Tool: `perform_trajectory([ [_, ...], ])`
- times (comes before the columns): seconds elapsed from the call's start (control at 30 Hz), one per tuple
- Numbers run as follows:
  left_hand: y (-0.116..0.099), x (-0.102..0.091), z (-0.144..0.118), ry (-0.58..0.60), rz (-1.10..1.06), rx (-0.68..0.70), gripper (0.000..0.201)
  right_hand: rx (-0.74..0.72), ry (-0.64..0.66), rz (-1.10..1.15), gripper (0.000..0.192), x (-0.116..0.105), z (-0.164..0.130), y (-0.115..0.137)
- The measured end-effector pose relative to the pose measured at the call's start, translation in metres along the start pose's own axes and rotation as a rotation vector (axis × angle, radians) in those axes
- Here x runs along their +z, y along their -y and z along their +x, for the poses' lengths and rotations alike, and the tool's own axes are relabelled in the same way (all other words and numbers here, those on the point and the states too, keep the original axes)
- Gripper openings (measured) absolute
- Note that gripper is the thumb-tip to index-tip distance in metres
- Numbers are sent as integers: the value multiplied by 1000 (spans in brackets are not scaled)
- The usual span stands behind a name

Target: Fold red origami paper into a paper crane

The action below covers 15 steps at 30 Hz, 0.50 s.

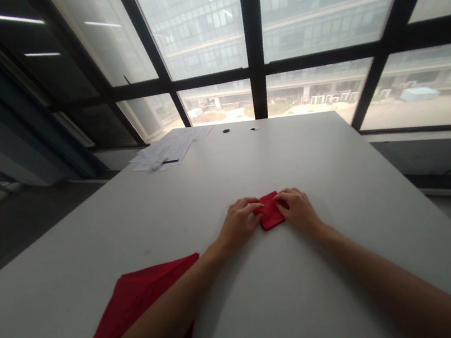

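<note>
Table: white, smooth and wide; its far end is set close to the window (pixel 206 42); a soft sheen is thrown across the table (pixel 312 156) from the glass.
Far end of table: loose papers (pixel 181 141) are spread at the left corner, overlapping, with a dark strip seen among them; two small dark-centred holes (pixel 226 131) are set near the far edge.
Window: broad panes are divided by black bars (pixel 254 46); a pale, many-storeyed building (pixel 306 4) and bright ground are seen through them; light streaks are reflected in the glass.
Left of room: a dark blue curtain (pixel 15 93) is hung beside the window; grey floor (pixel 14 229) is seen below, in shade.
Red square: small, bright red, flat, folded in layers; corners are fairly crisp, the near edge is shadowed, and the top is slightly creased. It is laid on the table, ahead of the person and between the two hands, turned a little askew.
Left hand: the left hand (pixel 239 220) is placed at the left side of the red square (pixel 272 215), fingers curled, fingertips touching; whether an edge is pinched cannot be told.
Right hand: the right hand (pixel 298 209) is placed at the right side, thumb and forefinger bent toward each other over it; pinch or press cannot be told.
Red sheet: the larger, darker red sheet (pixel 142 289) is laid at near left, partly covered by the left forearm.
</note>
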<state>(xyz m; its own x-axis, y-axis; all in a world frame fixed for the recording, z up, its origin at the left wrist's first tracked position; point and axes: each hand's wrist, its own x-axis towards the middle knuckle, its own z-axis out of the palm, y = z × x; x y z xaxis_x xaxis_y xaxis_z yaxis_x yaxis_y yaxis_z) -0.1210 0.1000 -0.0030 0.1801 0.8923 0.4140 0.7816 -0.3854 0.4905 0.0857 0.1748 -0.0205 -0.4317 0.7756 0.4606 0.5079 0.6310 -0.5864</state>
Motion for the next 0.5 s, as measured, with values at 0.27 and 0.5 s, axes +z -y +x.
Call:
perform_trajectory([
  [0.27,6,-1,-2,92,-34,1,60,11,-19,68,25,-1,1,-3],
  [0.5,9,0,0,83,-161,14,38,185,-50,237,20,-1,5,-4],
])
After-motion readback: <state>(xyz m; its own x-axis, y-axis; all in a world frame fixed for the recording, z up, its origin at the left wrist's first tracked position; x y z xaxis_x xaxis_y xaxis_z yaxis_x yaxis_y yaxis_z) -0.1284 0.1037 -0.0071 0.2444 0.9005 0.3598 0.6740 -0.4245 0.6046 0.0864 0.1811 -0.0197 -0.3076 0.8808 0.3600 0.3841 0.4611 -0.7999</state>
